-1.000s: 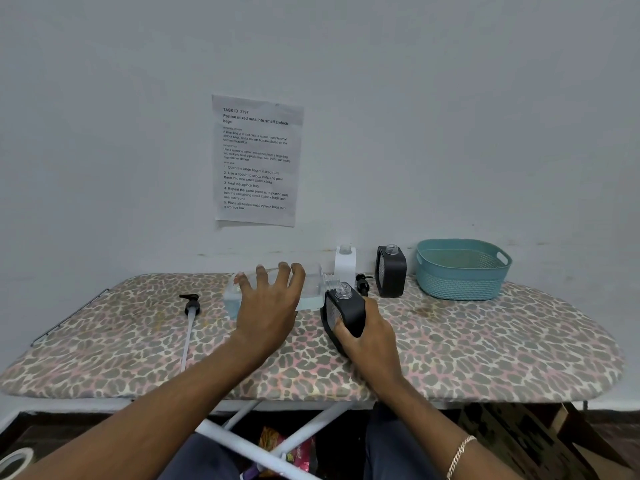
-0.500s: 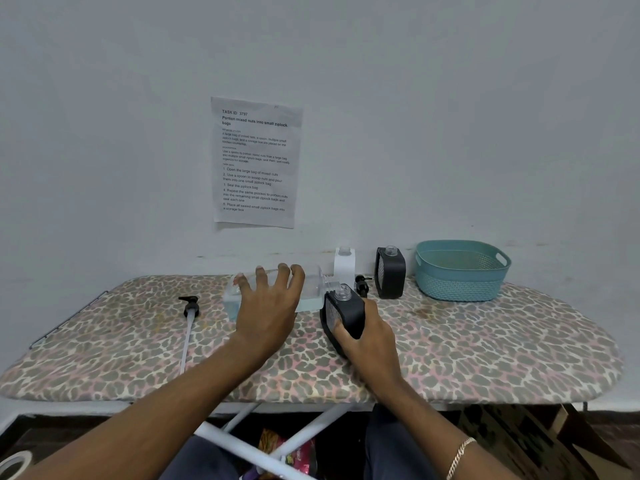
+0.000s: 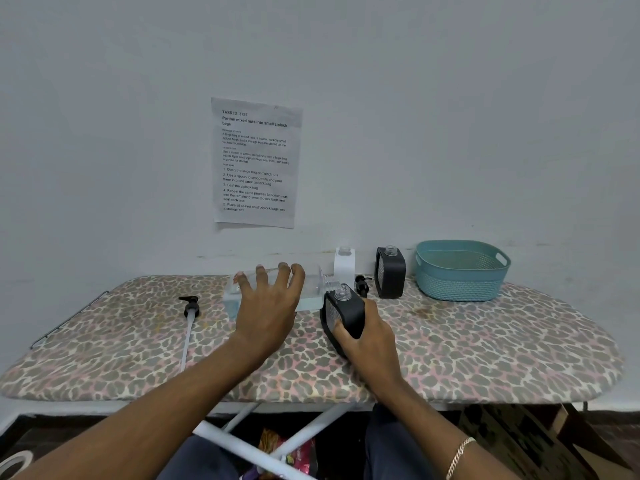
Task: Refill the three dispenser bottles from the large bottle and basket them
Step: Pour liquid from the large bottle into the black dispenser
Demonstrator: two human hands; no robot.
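Observation:
A large clear bottle (image 3: 311, 289) lies on its side on the ironing board, its open neck pointing right at the mouth of a black dispenser bottle (image 3: 346, 311). My left hand (image 3: 270, 303) grips the large bottle from above. My right hand (image 3: 367, 336) holds the black dispenser, tilted left, pump off. A white dispenser bottle (image 3: 344, 266) and a second black dispenser (image 3: 391, 271) stand uncapped at the back. The teal basket (image 3: 460, 271) sits empty at the back right.
A pump head with a long white tube (image 3: 189, 320) lies at the left of the leopard-print board (image 3: 485, 348). Another pump head (image 3: 362, 284) lies between the bottles. A printed sheet (image 3: 256, 162) hangs on the wall. White board legs and a cardboard box show below.

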